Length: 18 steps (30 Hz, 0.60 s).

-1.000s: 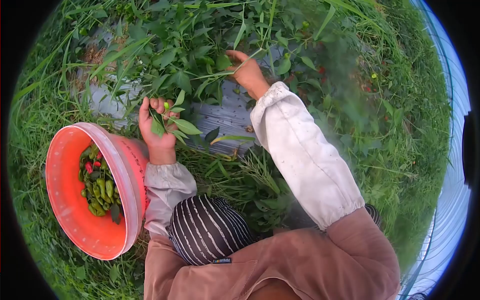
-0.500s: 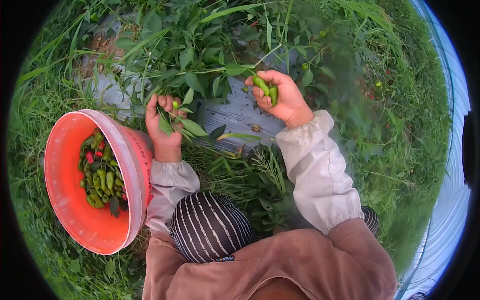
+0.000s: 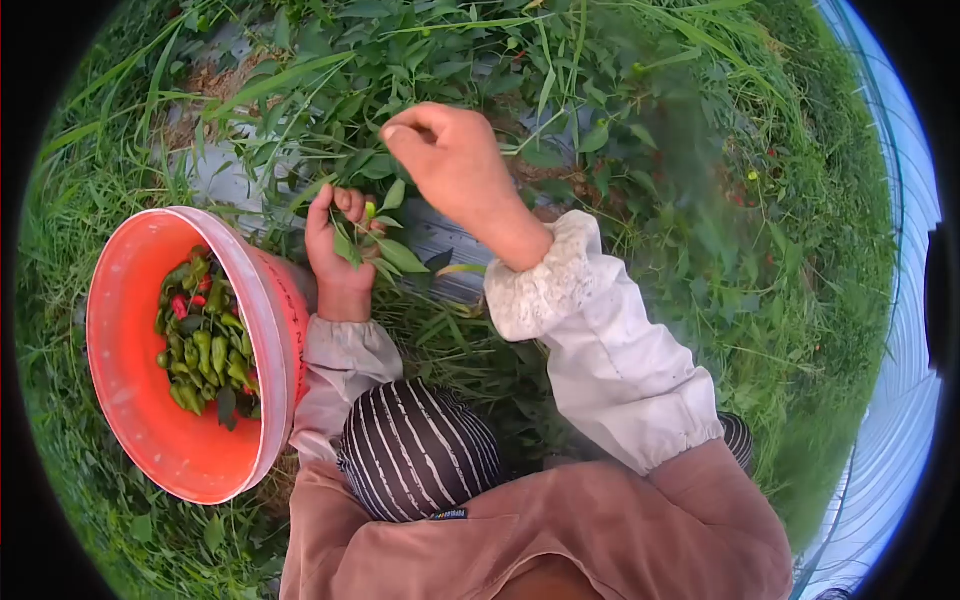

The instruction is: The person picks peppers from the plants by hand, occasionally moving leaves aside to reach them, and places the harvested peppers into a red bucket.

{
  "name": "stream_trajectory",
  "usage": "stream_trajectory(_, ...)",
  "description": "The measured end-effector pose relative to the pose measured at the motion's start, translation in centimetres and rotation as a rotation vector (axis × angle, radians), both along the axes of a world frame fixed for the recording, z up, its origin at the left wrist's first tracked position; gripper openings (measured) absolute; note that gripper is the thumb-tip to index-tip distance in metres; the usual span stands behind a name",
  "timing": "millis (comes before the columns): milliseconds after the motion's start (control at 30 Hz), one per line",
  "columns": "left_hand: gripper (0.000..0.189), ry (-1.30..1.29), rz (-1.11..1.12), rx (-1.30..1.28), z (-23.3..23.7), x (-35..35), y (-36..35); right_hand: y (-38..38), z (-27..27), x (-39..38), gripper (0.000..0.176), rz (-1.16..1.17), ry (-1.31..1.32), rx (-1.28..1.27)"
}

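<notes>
Head view: my left hand (image 3: 340, 255) grip pinches leaves (image 3: 392, 254), my right hand (image 3: 455, 165) grip is curled shut, and the leaning bucket (image 3: 150, 440) might spill its peppers (image 3: 205, 345).

Our left hand (image 3: 340, 250) reaches out in front of us, with its fingers curled shut. Our right hand (image 3: 455, 165) reaches a bit farther out, in a loose fist, with its back facing us.

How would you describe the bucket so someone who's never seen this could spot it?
Start from the green plants and grass filling the view, then look left, beside the left hand gripping a leafy sprig. The bucket opens toward the camera, green and a few red peppers inside; it is the only orange-red round thing among all that green.
</notes>
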<state>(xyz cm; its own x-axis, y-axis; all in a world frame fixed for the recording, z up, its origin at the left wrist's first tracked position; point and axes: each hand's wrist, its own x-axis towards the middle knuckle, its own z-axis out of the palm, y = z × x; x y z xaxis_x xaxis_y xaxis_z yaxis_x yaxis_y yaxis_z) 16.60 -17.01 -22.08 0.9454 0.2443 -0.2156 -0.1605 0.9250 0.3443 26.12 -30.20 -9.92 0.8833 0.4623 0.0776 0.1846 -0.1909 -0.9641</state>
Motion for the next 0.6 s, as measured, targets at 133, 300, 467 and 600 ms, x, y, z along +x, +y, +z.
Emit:
stream_trajectory(133, 0.034, -0.002, 0.001, 0.000, 0.2, 0.1, -0.9, -2.8, -9.0, 7.5, 0.025, -0.105, -0.163, -0.433)
stream_trajectory(300, 0.035, 0.021, -0.019, 0.080, 0.1, -0.4, -1.4, -0.8, -9.0, 6.7, 0.036, -0.040, -0.246, -0.663)
stream_trajectory(467, 0.036, 0.072, -0.084, 0.130, 0.5, -0.4, -2.1, -2.9, -8.5, 5.2, 0.035, -0.137, -0.297, -0.643)
stream_trajectory(600, 0.037, -0.022, -0.093, 0.223, 0.9, -0.3, -2.5, -6.7, -5.1, 4.8, 0.027, -0.068, 0.638, -0.021)
